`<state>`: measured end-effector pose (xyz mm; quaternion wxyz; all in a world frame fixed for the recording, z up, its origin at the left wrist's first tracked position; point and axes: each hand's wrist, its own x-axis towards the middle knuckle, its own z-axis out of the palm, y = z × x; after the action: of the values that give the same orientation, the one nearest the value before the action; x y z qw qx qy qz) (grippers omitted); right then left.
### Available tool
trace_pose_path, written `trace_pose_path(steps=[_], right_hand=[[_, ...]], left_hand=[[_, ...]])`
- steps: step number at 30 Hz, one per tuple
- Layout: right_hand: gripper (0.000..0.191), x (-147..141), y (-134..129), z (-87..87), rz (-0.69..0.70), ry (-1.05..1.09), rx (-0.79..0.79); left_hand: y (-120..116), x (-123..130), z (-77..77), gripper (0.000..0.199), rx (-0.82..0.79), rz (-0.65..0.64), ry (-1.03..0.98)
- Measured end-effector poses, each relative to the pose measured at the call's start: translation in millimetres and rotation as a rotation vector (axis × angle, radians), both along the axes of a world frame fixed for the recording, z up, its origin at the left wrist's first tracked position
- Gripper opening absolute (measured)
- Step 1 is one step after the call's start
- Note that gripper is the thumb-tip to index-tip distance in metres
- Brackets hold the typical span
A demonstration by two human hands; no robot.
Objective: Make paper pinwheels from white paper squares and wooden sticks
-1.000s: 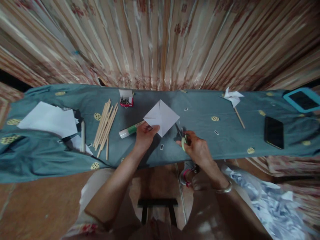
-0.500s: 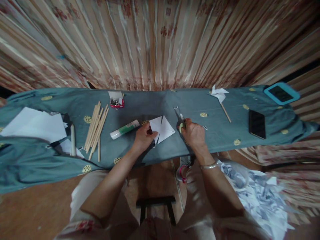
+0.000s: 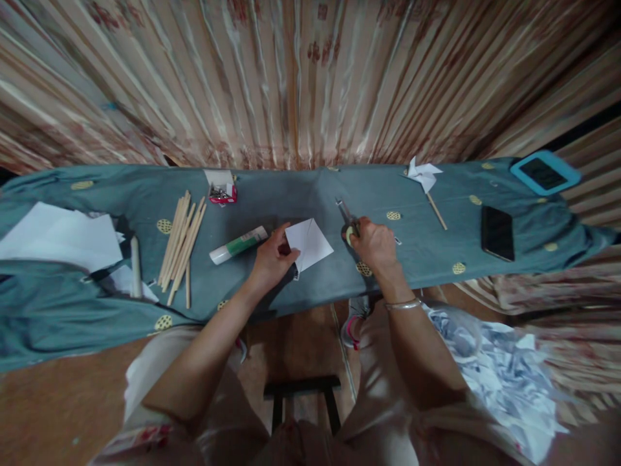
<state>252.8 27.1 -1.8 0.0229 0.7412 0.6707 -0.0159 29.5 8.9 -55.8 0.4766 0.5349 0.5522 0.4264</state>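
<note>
Between the thumb and fingers of my left hand (image 3: 272,256) is the left edge of a white square of paper (image 3: 314,246). Crease or cut lines run in from the paper's corners. My right hand (image 3: 376,243) is closed around the pale green handles of scissors (image 3: 345,210), whose blades point away from me, to the right of the paper and apart from it. A glue stick (image 3: 239,244) with a green label lies just left of my left hand.
On the cloth-covered table (image 3: 291,188) are wooden sticks (image 3: 182,246), a small red box of metal pins (image 3: 223,192), white sheets (image 3: 58,236), a paper pinwheel (image 3: 424,175), a phone (image 3: 497,232) and a blue-framed device (image 3: 545,173). Right of my legs is a bag of paper pieces (image 3: 504,369).
The paper's parts, split by a dark gap before, now lie together as one square. My right hand keeps hold of the scissors. The whole view has shifted slightly.
</note>
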Motion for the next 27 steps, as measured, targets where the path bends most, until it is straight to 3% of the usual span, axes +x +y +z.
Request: trace_pose_path(steps=[9,14,20,24,27], right_hand=[[0.039,17,17,-5.8,-0.021,0.038,-0.023],[0.041,20,23,-8.6,-0.039,0.048,-0.038],[0.039,18,23,-9.3,-0.046,0.046,-0.015],[0.036,19,22,-8.0,-0.047,0.033,-0.011],[0.04,20,20,-6.7,-0.053,0.026,0.011]], left_hand=[[-5,-14,4.3,0.049,-0.033,0.019,-0.091],[-8,-26,7.2,0.038,0.009,0.019,-0.01],[-12,-38,21.6,0.021,0.048,0.1,0.014],[-12,-58,34.7,0.021,0.208,0.238,0.16],[-11,-80,35.9,0.022,0.296,0.225,0.377]])
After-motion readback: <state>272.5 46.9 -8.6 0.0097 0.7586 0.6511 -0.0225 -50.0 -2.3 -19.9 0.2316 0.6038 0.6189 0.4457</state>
